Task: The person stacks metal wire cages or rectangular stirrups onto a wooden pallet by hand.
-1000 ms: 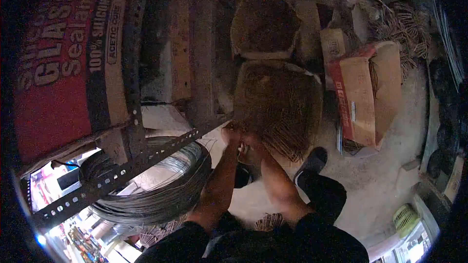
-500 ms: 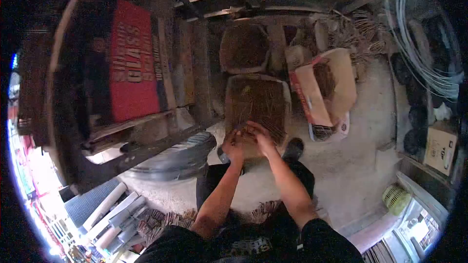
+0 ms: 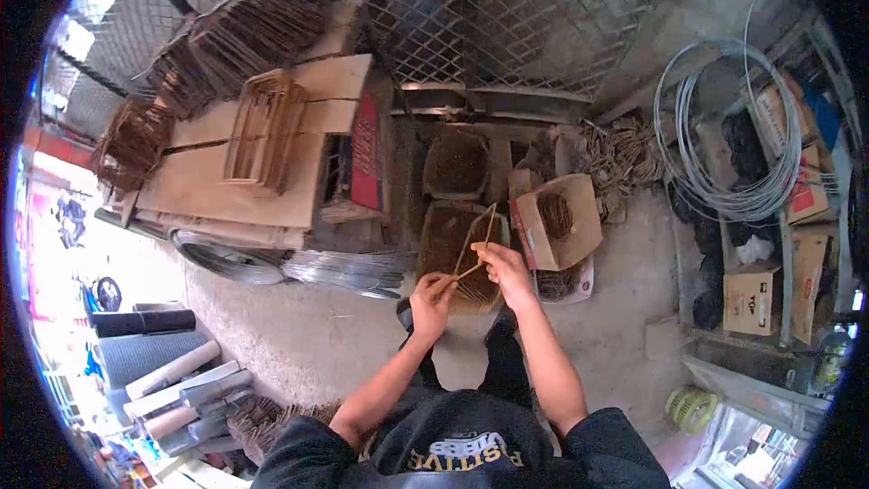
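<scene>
My left hand [image 3: 432, 304] and my right hand [image 3: 509, 273] are both closed on a rebar stirrup [image 3: 468, 271], a thin brown rod bent into an angular loop. The left fingers pinch its lower left corner, and the right fingers grip its right side. Below the hands stands an open bin [image 3: 431, 237] with thin rusty pieces inside, partly hidden by my hands and the stirrup. Just to the right, an open cardboard box [image 3: 538, 240] holds more rusty bent rods.
Left is a cardboard-topped table [image 3: 195, 183] bearing several stacked stirrups [image 3: 261, 131]. Wire coils [image 3: 348, 270] lie beneath its edge. A large wire coil [image 3: 665, 127] and cartons [image 3: 749, 301] stand at right. Rolls of mesh [image 3: 163, 358] lie at lower left.
Both hands were down at the bin with fingers over its contents; now they hold a stirrup up between them. The view has tilted up, bringing the table top into sight.
</scene>
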Tool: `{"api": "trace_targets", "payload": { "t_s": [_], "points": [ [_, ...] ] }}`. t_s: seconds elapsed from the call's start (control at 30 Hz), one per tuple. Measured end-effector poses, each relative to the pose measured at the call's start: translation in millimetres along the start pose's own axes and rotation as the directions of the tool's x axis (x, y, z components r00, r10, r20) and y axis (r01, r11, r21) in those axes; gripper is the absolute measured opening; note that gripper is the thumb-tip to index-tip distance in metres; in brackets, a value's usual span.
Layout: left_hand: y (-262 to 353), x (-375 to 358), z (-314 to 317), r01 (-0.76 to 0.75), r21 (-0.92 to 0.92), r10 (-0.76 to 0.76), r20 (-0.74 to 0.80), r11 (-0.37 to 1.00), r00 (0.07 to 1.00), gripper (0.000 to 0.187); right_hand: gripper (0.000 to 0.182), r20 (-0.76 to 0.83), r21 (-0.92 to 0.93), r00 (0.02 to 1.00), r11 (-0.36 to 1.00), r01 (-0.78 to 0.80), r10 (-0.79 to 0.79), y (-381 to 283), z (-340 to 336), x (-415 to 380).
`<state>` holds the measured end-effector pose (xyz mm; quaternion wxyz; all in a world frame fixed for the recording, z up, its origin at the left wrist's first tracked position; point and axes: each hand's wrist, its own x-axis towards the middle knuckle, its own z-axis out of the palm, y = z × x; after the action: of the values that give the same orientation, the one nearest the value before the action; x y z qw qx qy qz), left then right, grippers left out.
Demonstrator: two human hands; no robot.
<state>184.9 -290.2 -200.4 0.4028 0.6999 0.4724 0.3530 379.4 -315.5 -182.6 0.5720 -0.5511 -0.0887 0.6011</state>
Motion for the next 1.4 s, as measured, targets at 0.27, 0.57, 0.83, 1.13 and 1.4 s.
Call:
{"api": "trace_targets", "payload": {
  "t_s": [0.27, 0.57, 0.83, 1.13, 1.4],
  "points": [
    [65.7, 0.0, -72.3, 0.126, -0.379, -0.147, -0.027, 0.917, 0.989, 0.02, 0.029, 0.269, -0.421, 0.919, 0.823, 0.382, -0.289, -58.2, 48.0, -70.5],
    [108.9, 26.7, -178.7, 0.152, -0.523, -0.228, -0.085, 0.839, 0.97, 0.03, 0.032, 0.409, -0.498, 0.835, 0.677, 0.542, -0.368, -70.4, 129.6, -75.0],
    [111.6, 89.4, -275.8, 0.015, -0.234, -0.067, -0.214, 0.972, 0.975, 0.032, 0.031, 0.468, -0.466, 0.727, 0.558, 0.686, -0.503, -91.6, 237.9, -40.4],
    [90.5, 231.5, -349.5, -0.058, -0.098, 0.03, -0.263, 0.993, 0.964, 0.03, 0.034, 0.375, -0.519, 0.64, 0.42, 0.745, -0.671, -136.9, 358.3, 21.1],
    [77.0, 262.0, -339.0, 0.04, 0.314, 0.075, -0.345, 0.949, 0.936, 0.027, 0.043, 0.236, -0.655, 0.712, 0.433, 0.62, -0.661, -116.3, 375.2, 46.2]
  ]
}}
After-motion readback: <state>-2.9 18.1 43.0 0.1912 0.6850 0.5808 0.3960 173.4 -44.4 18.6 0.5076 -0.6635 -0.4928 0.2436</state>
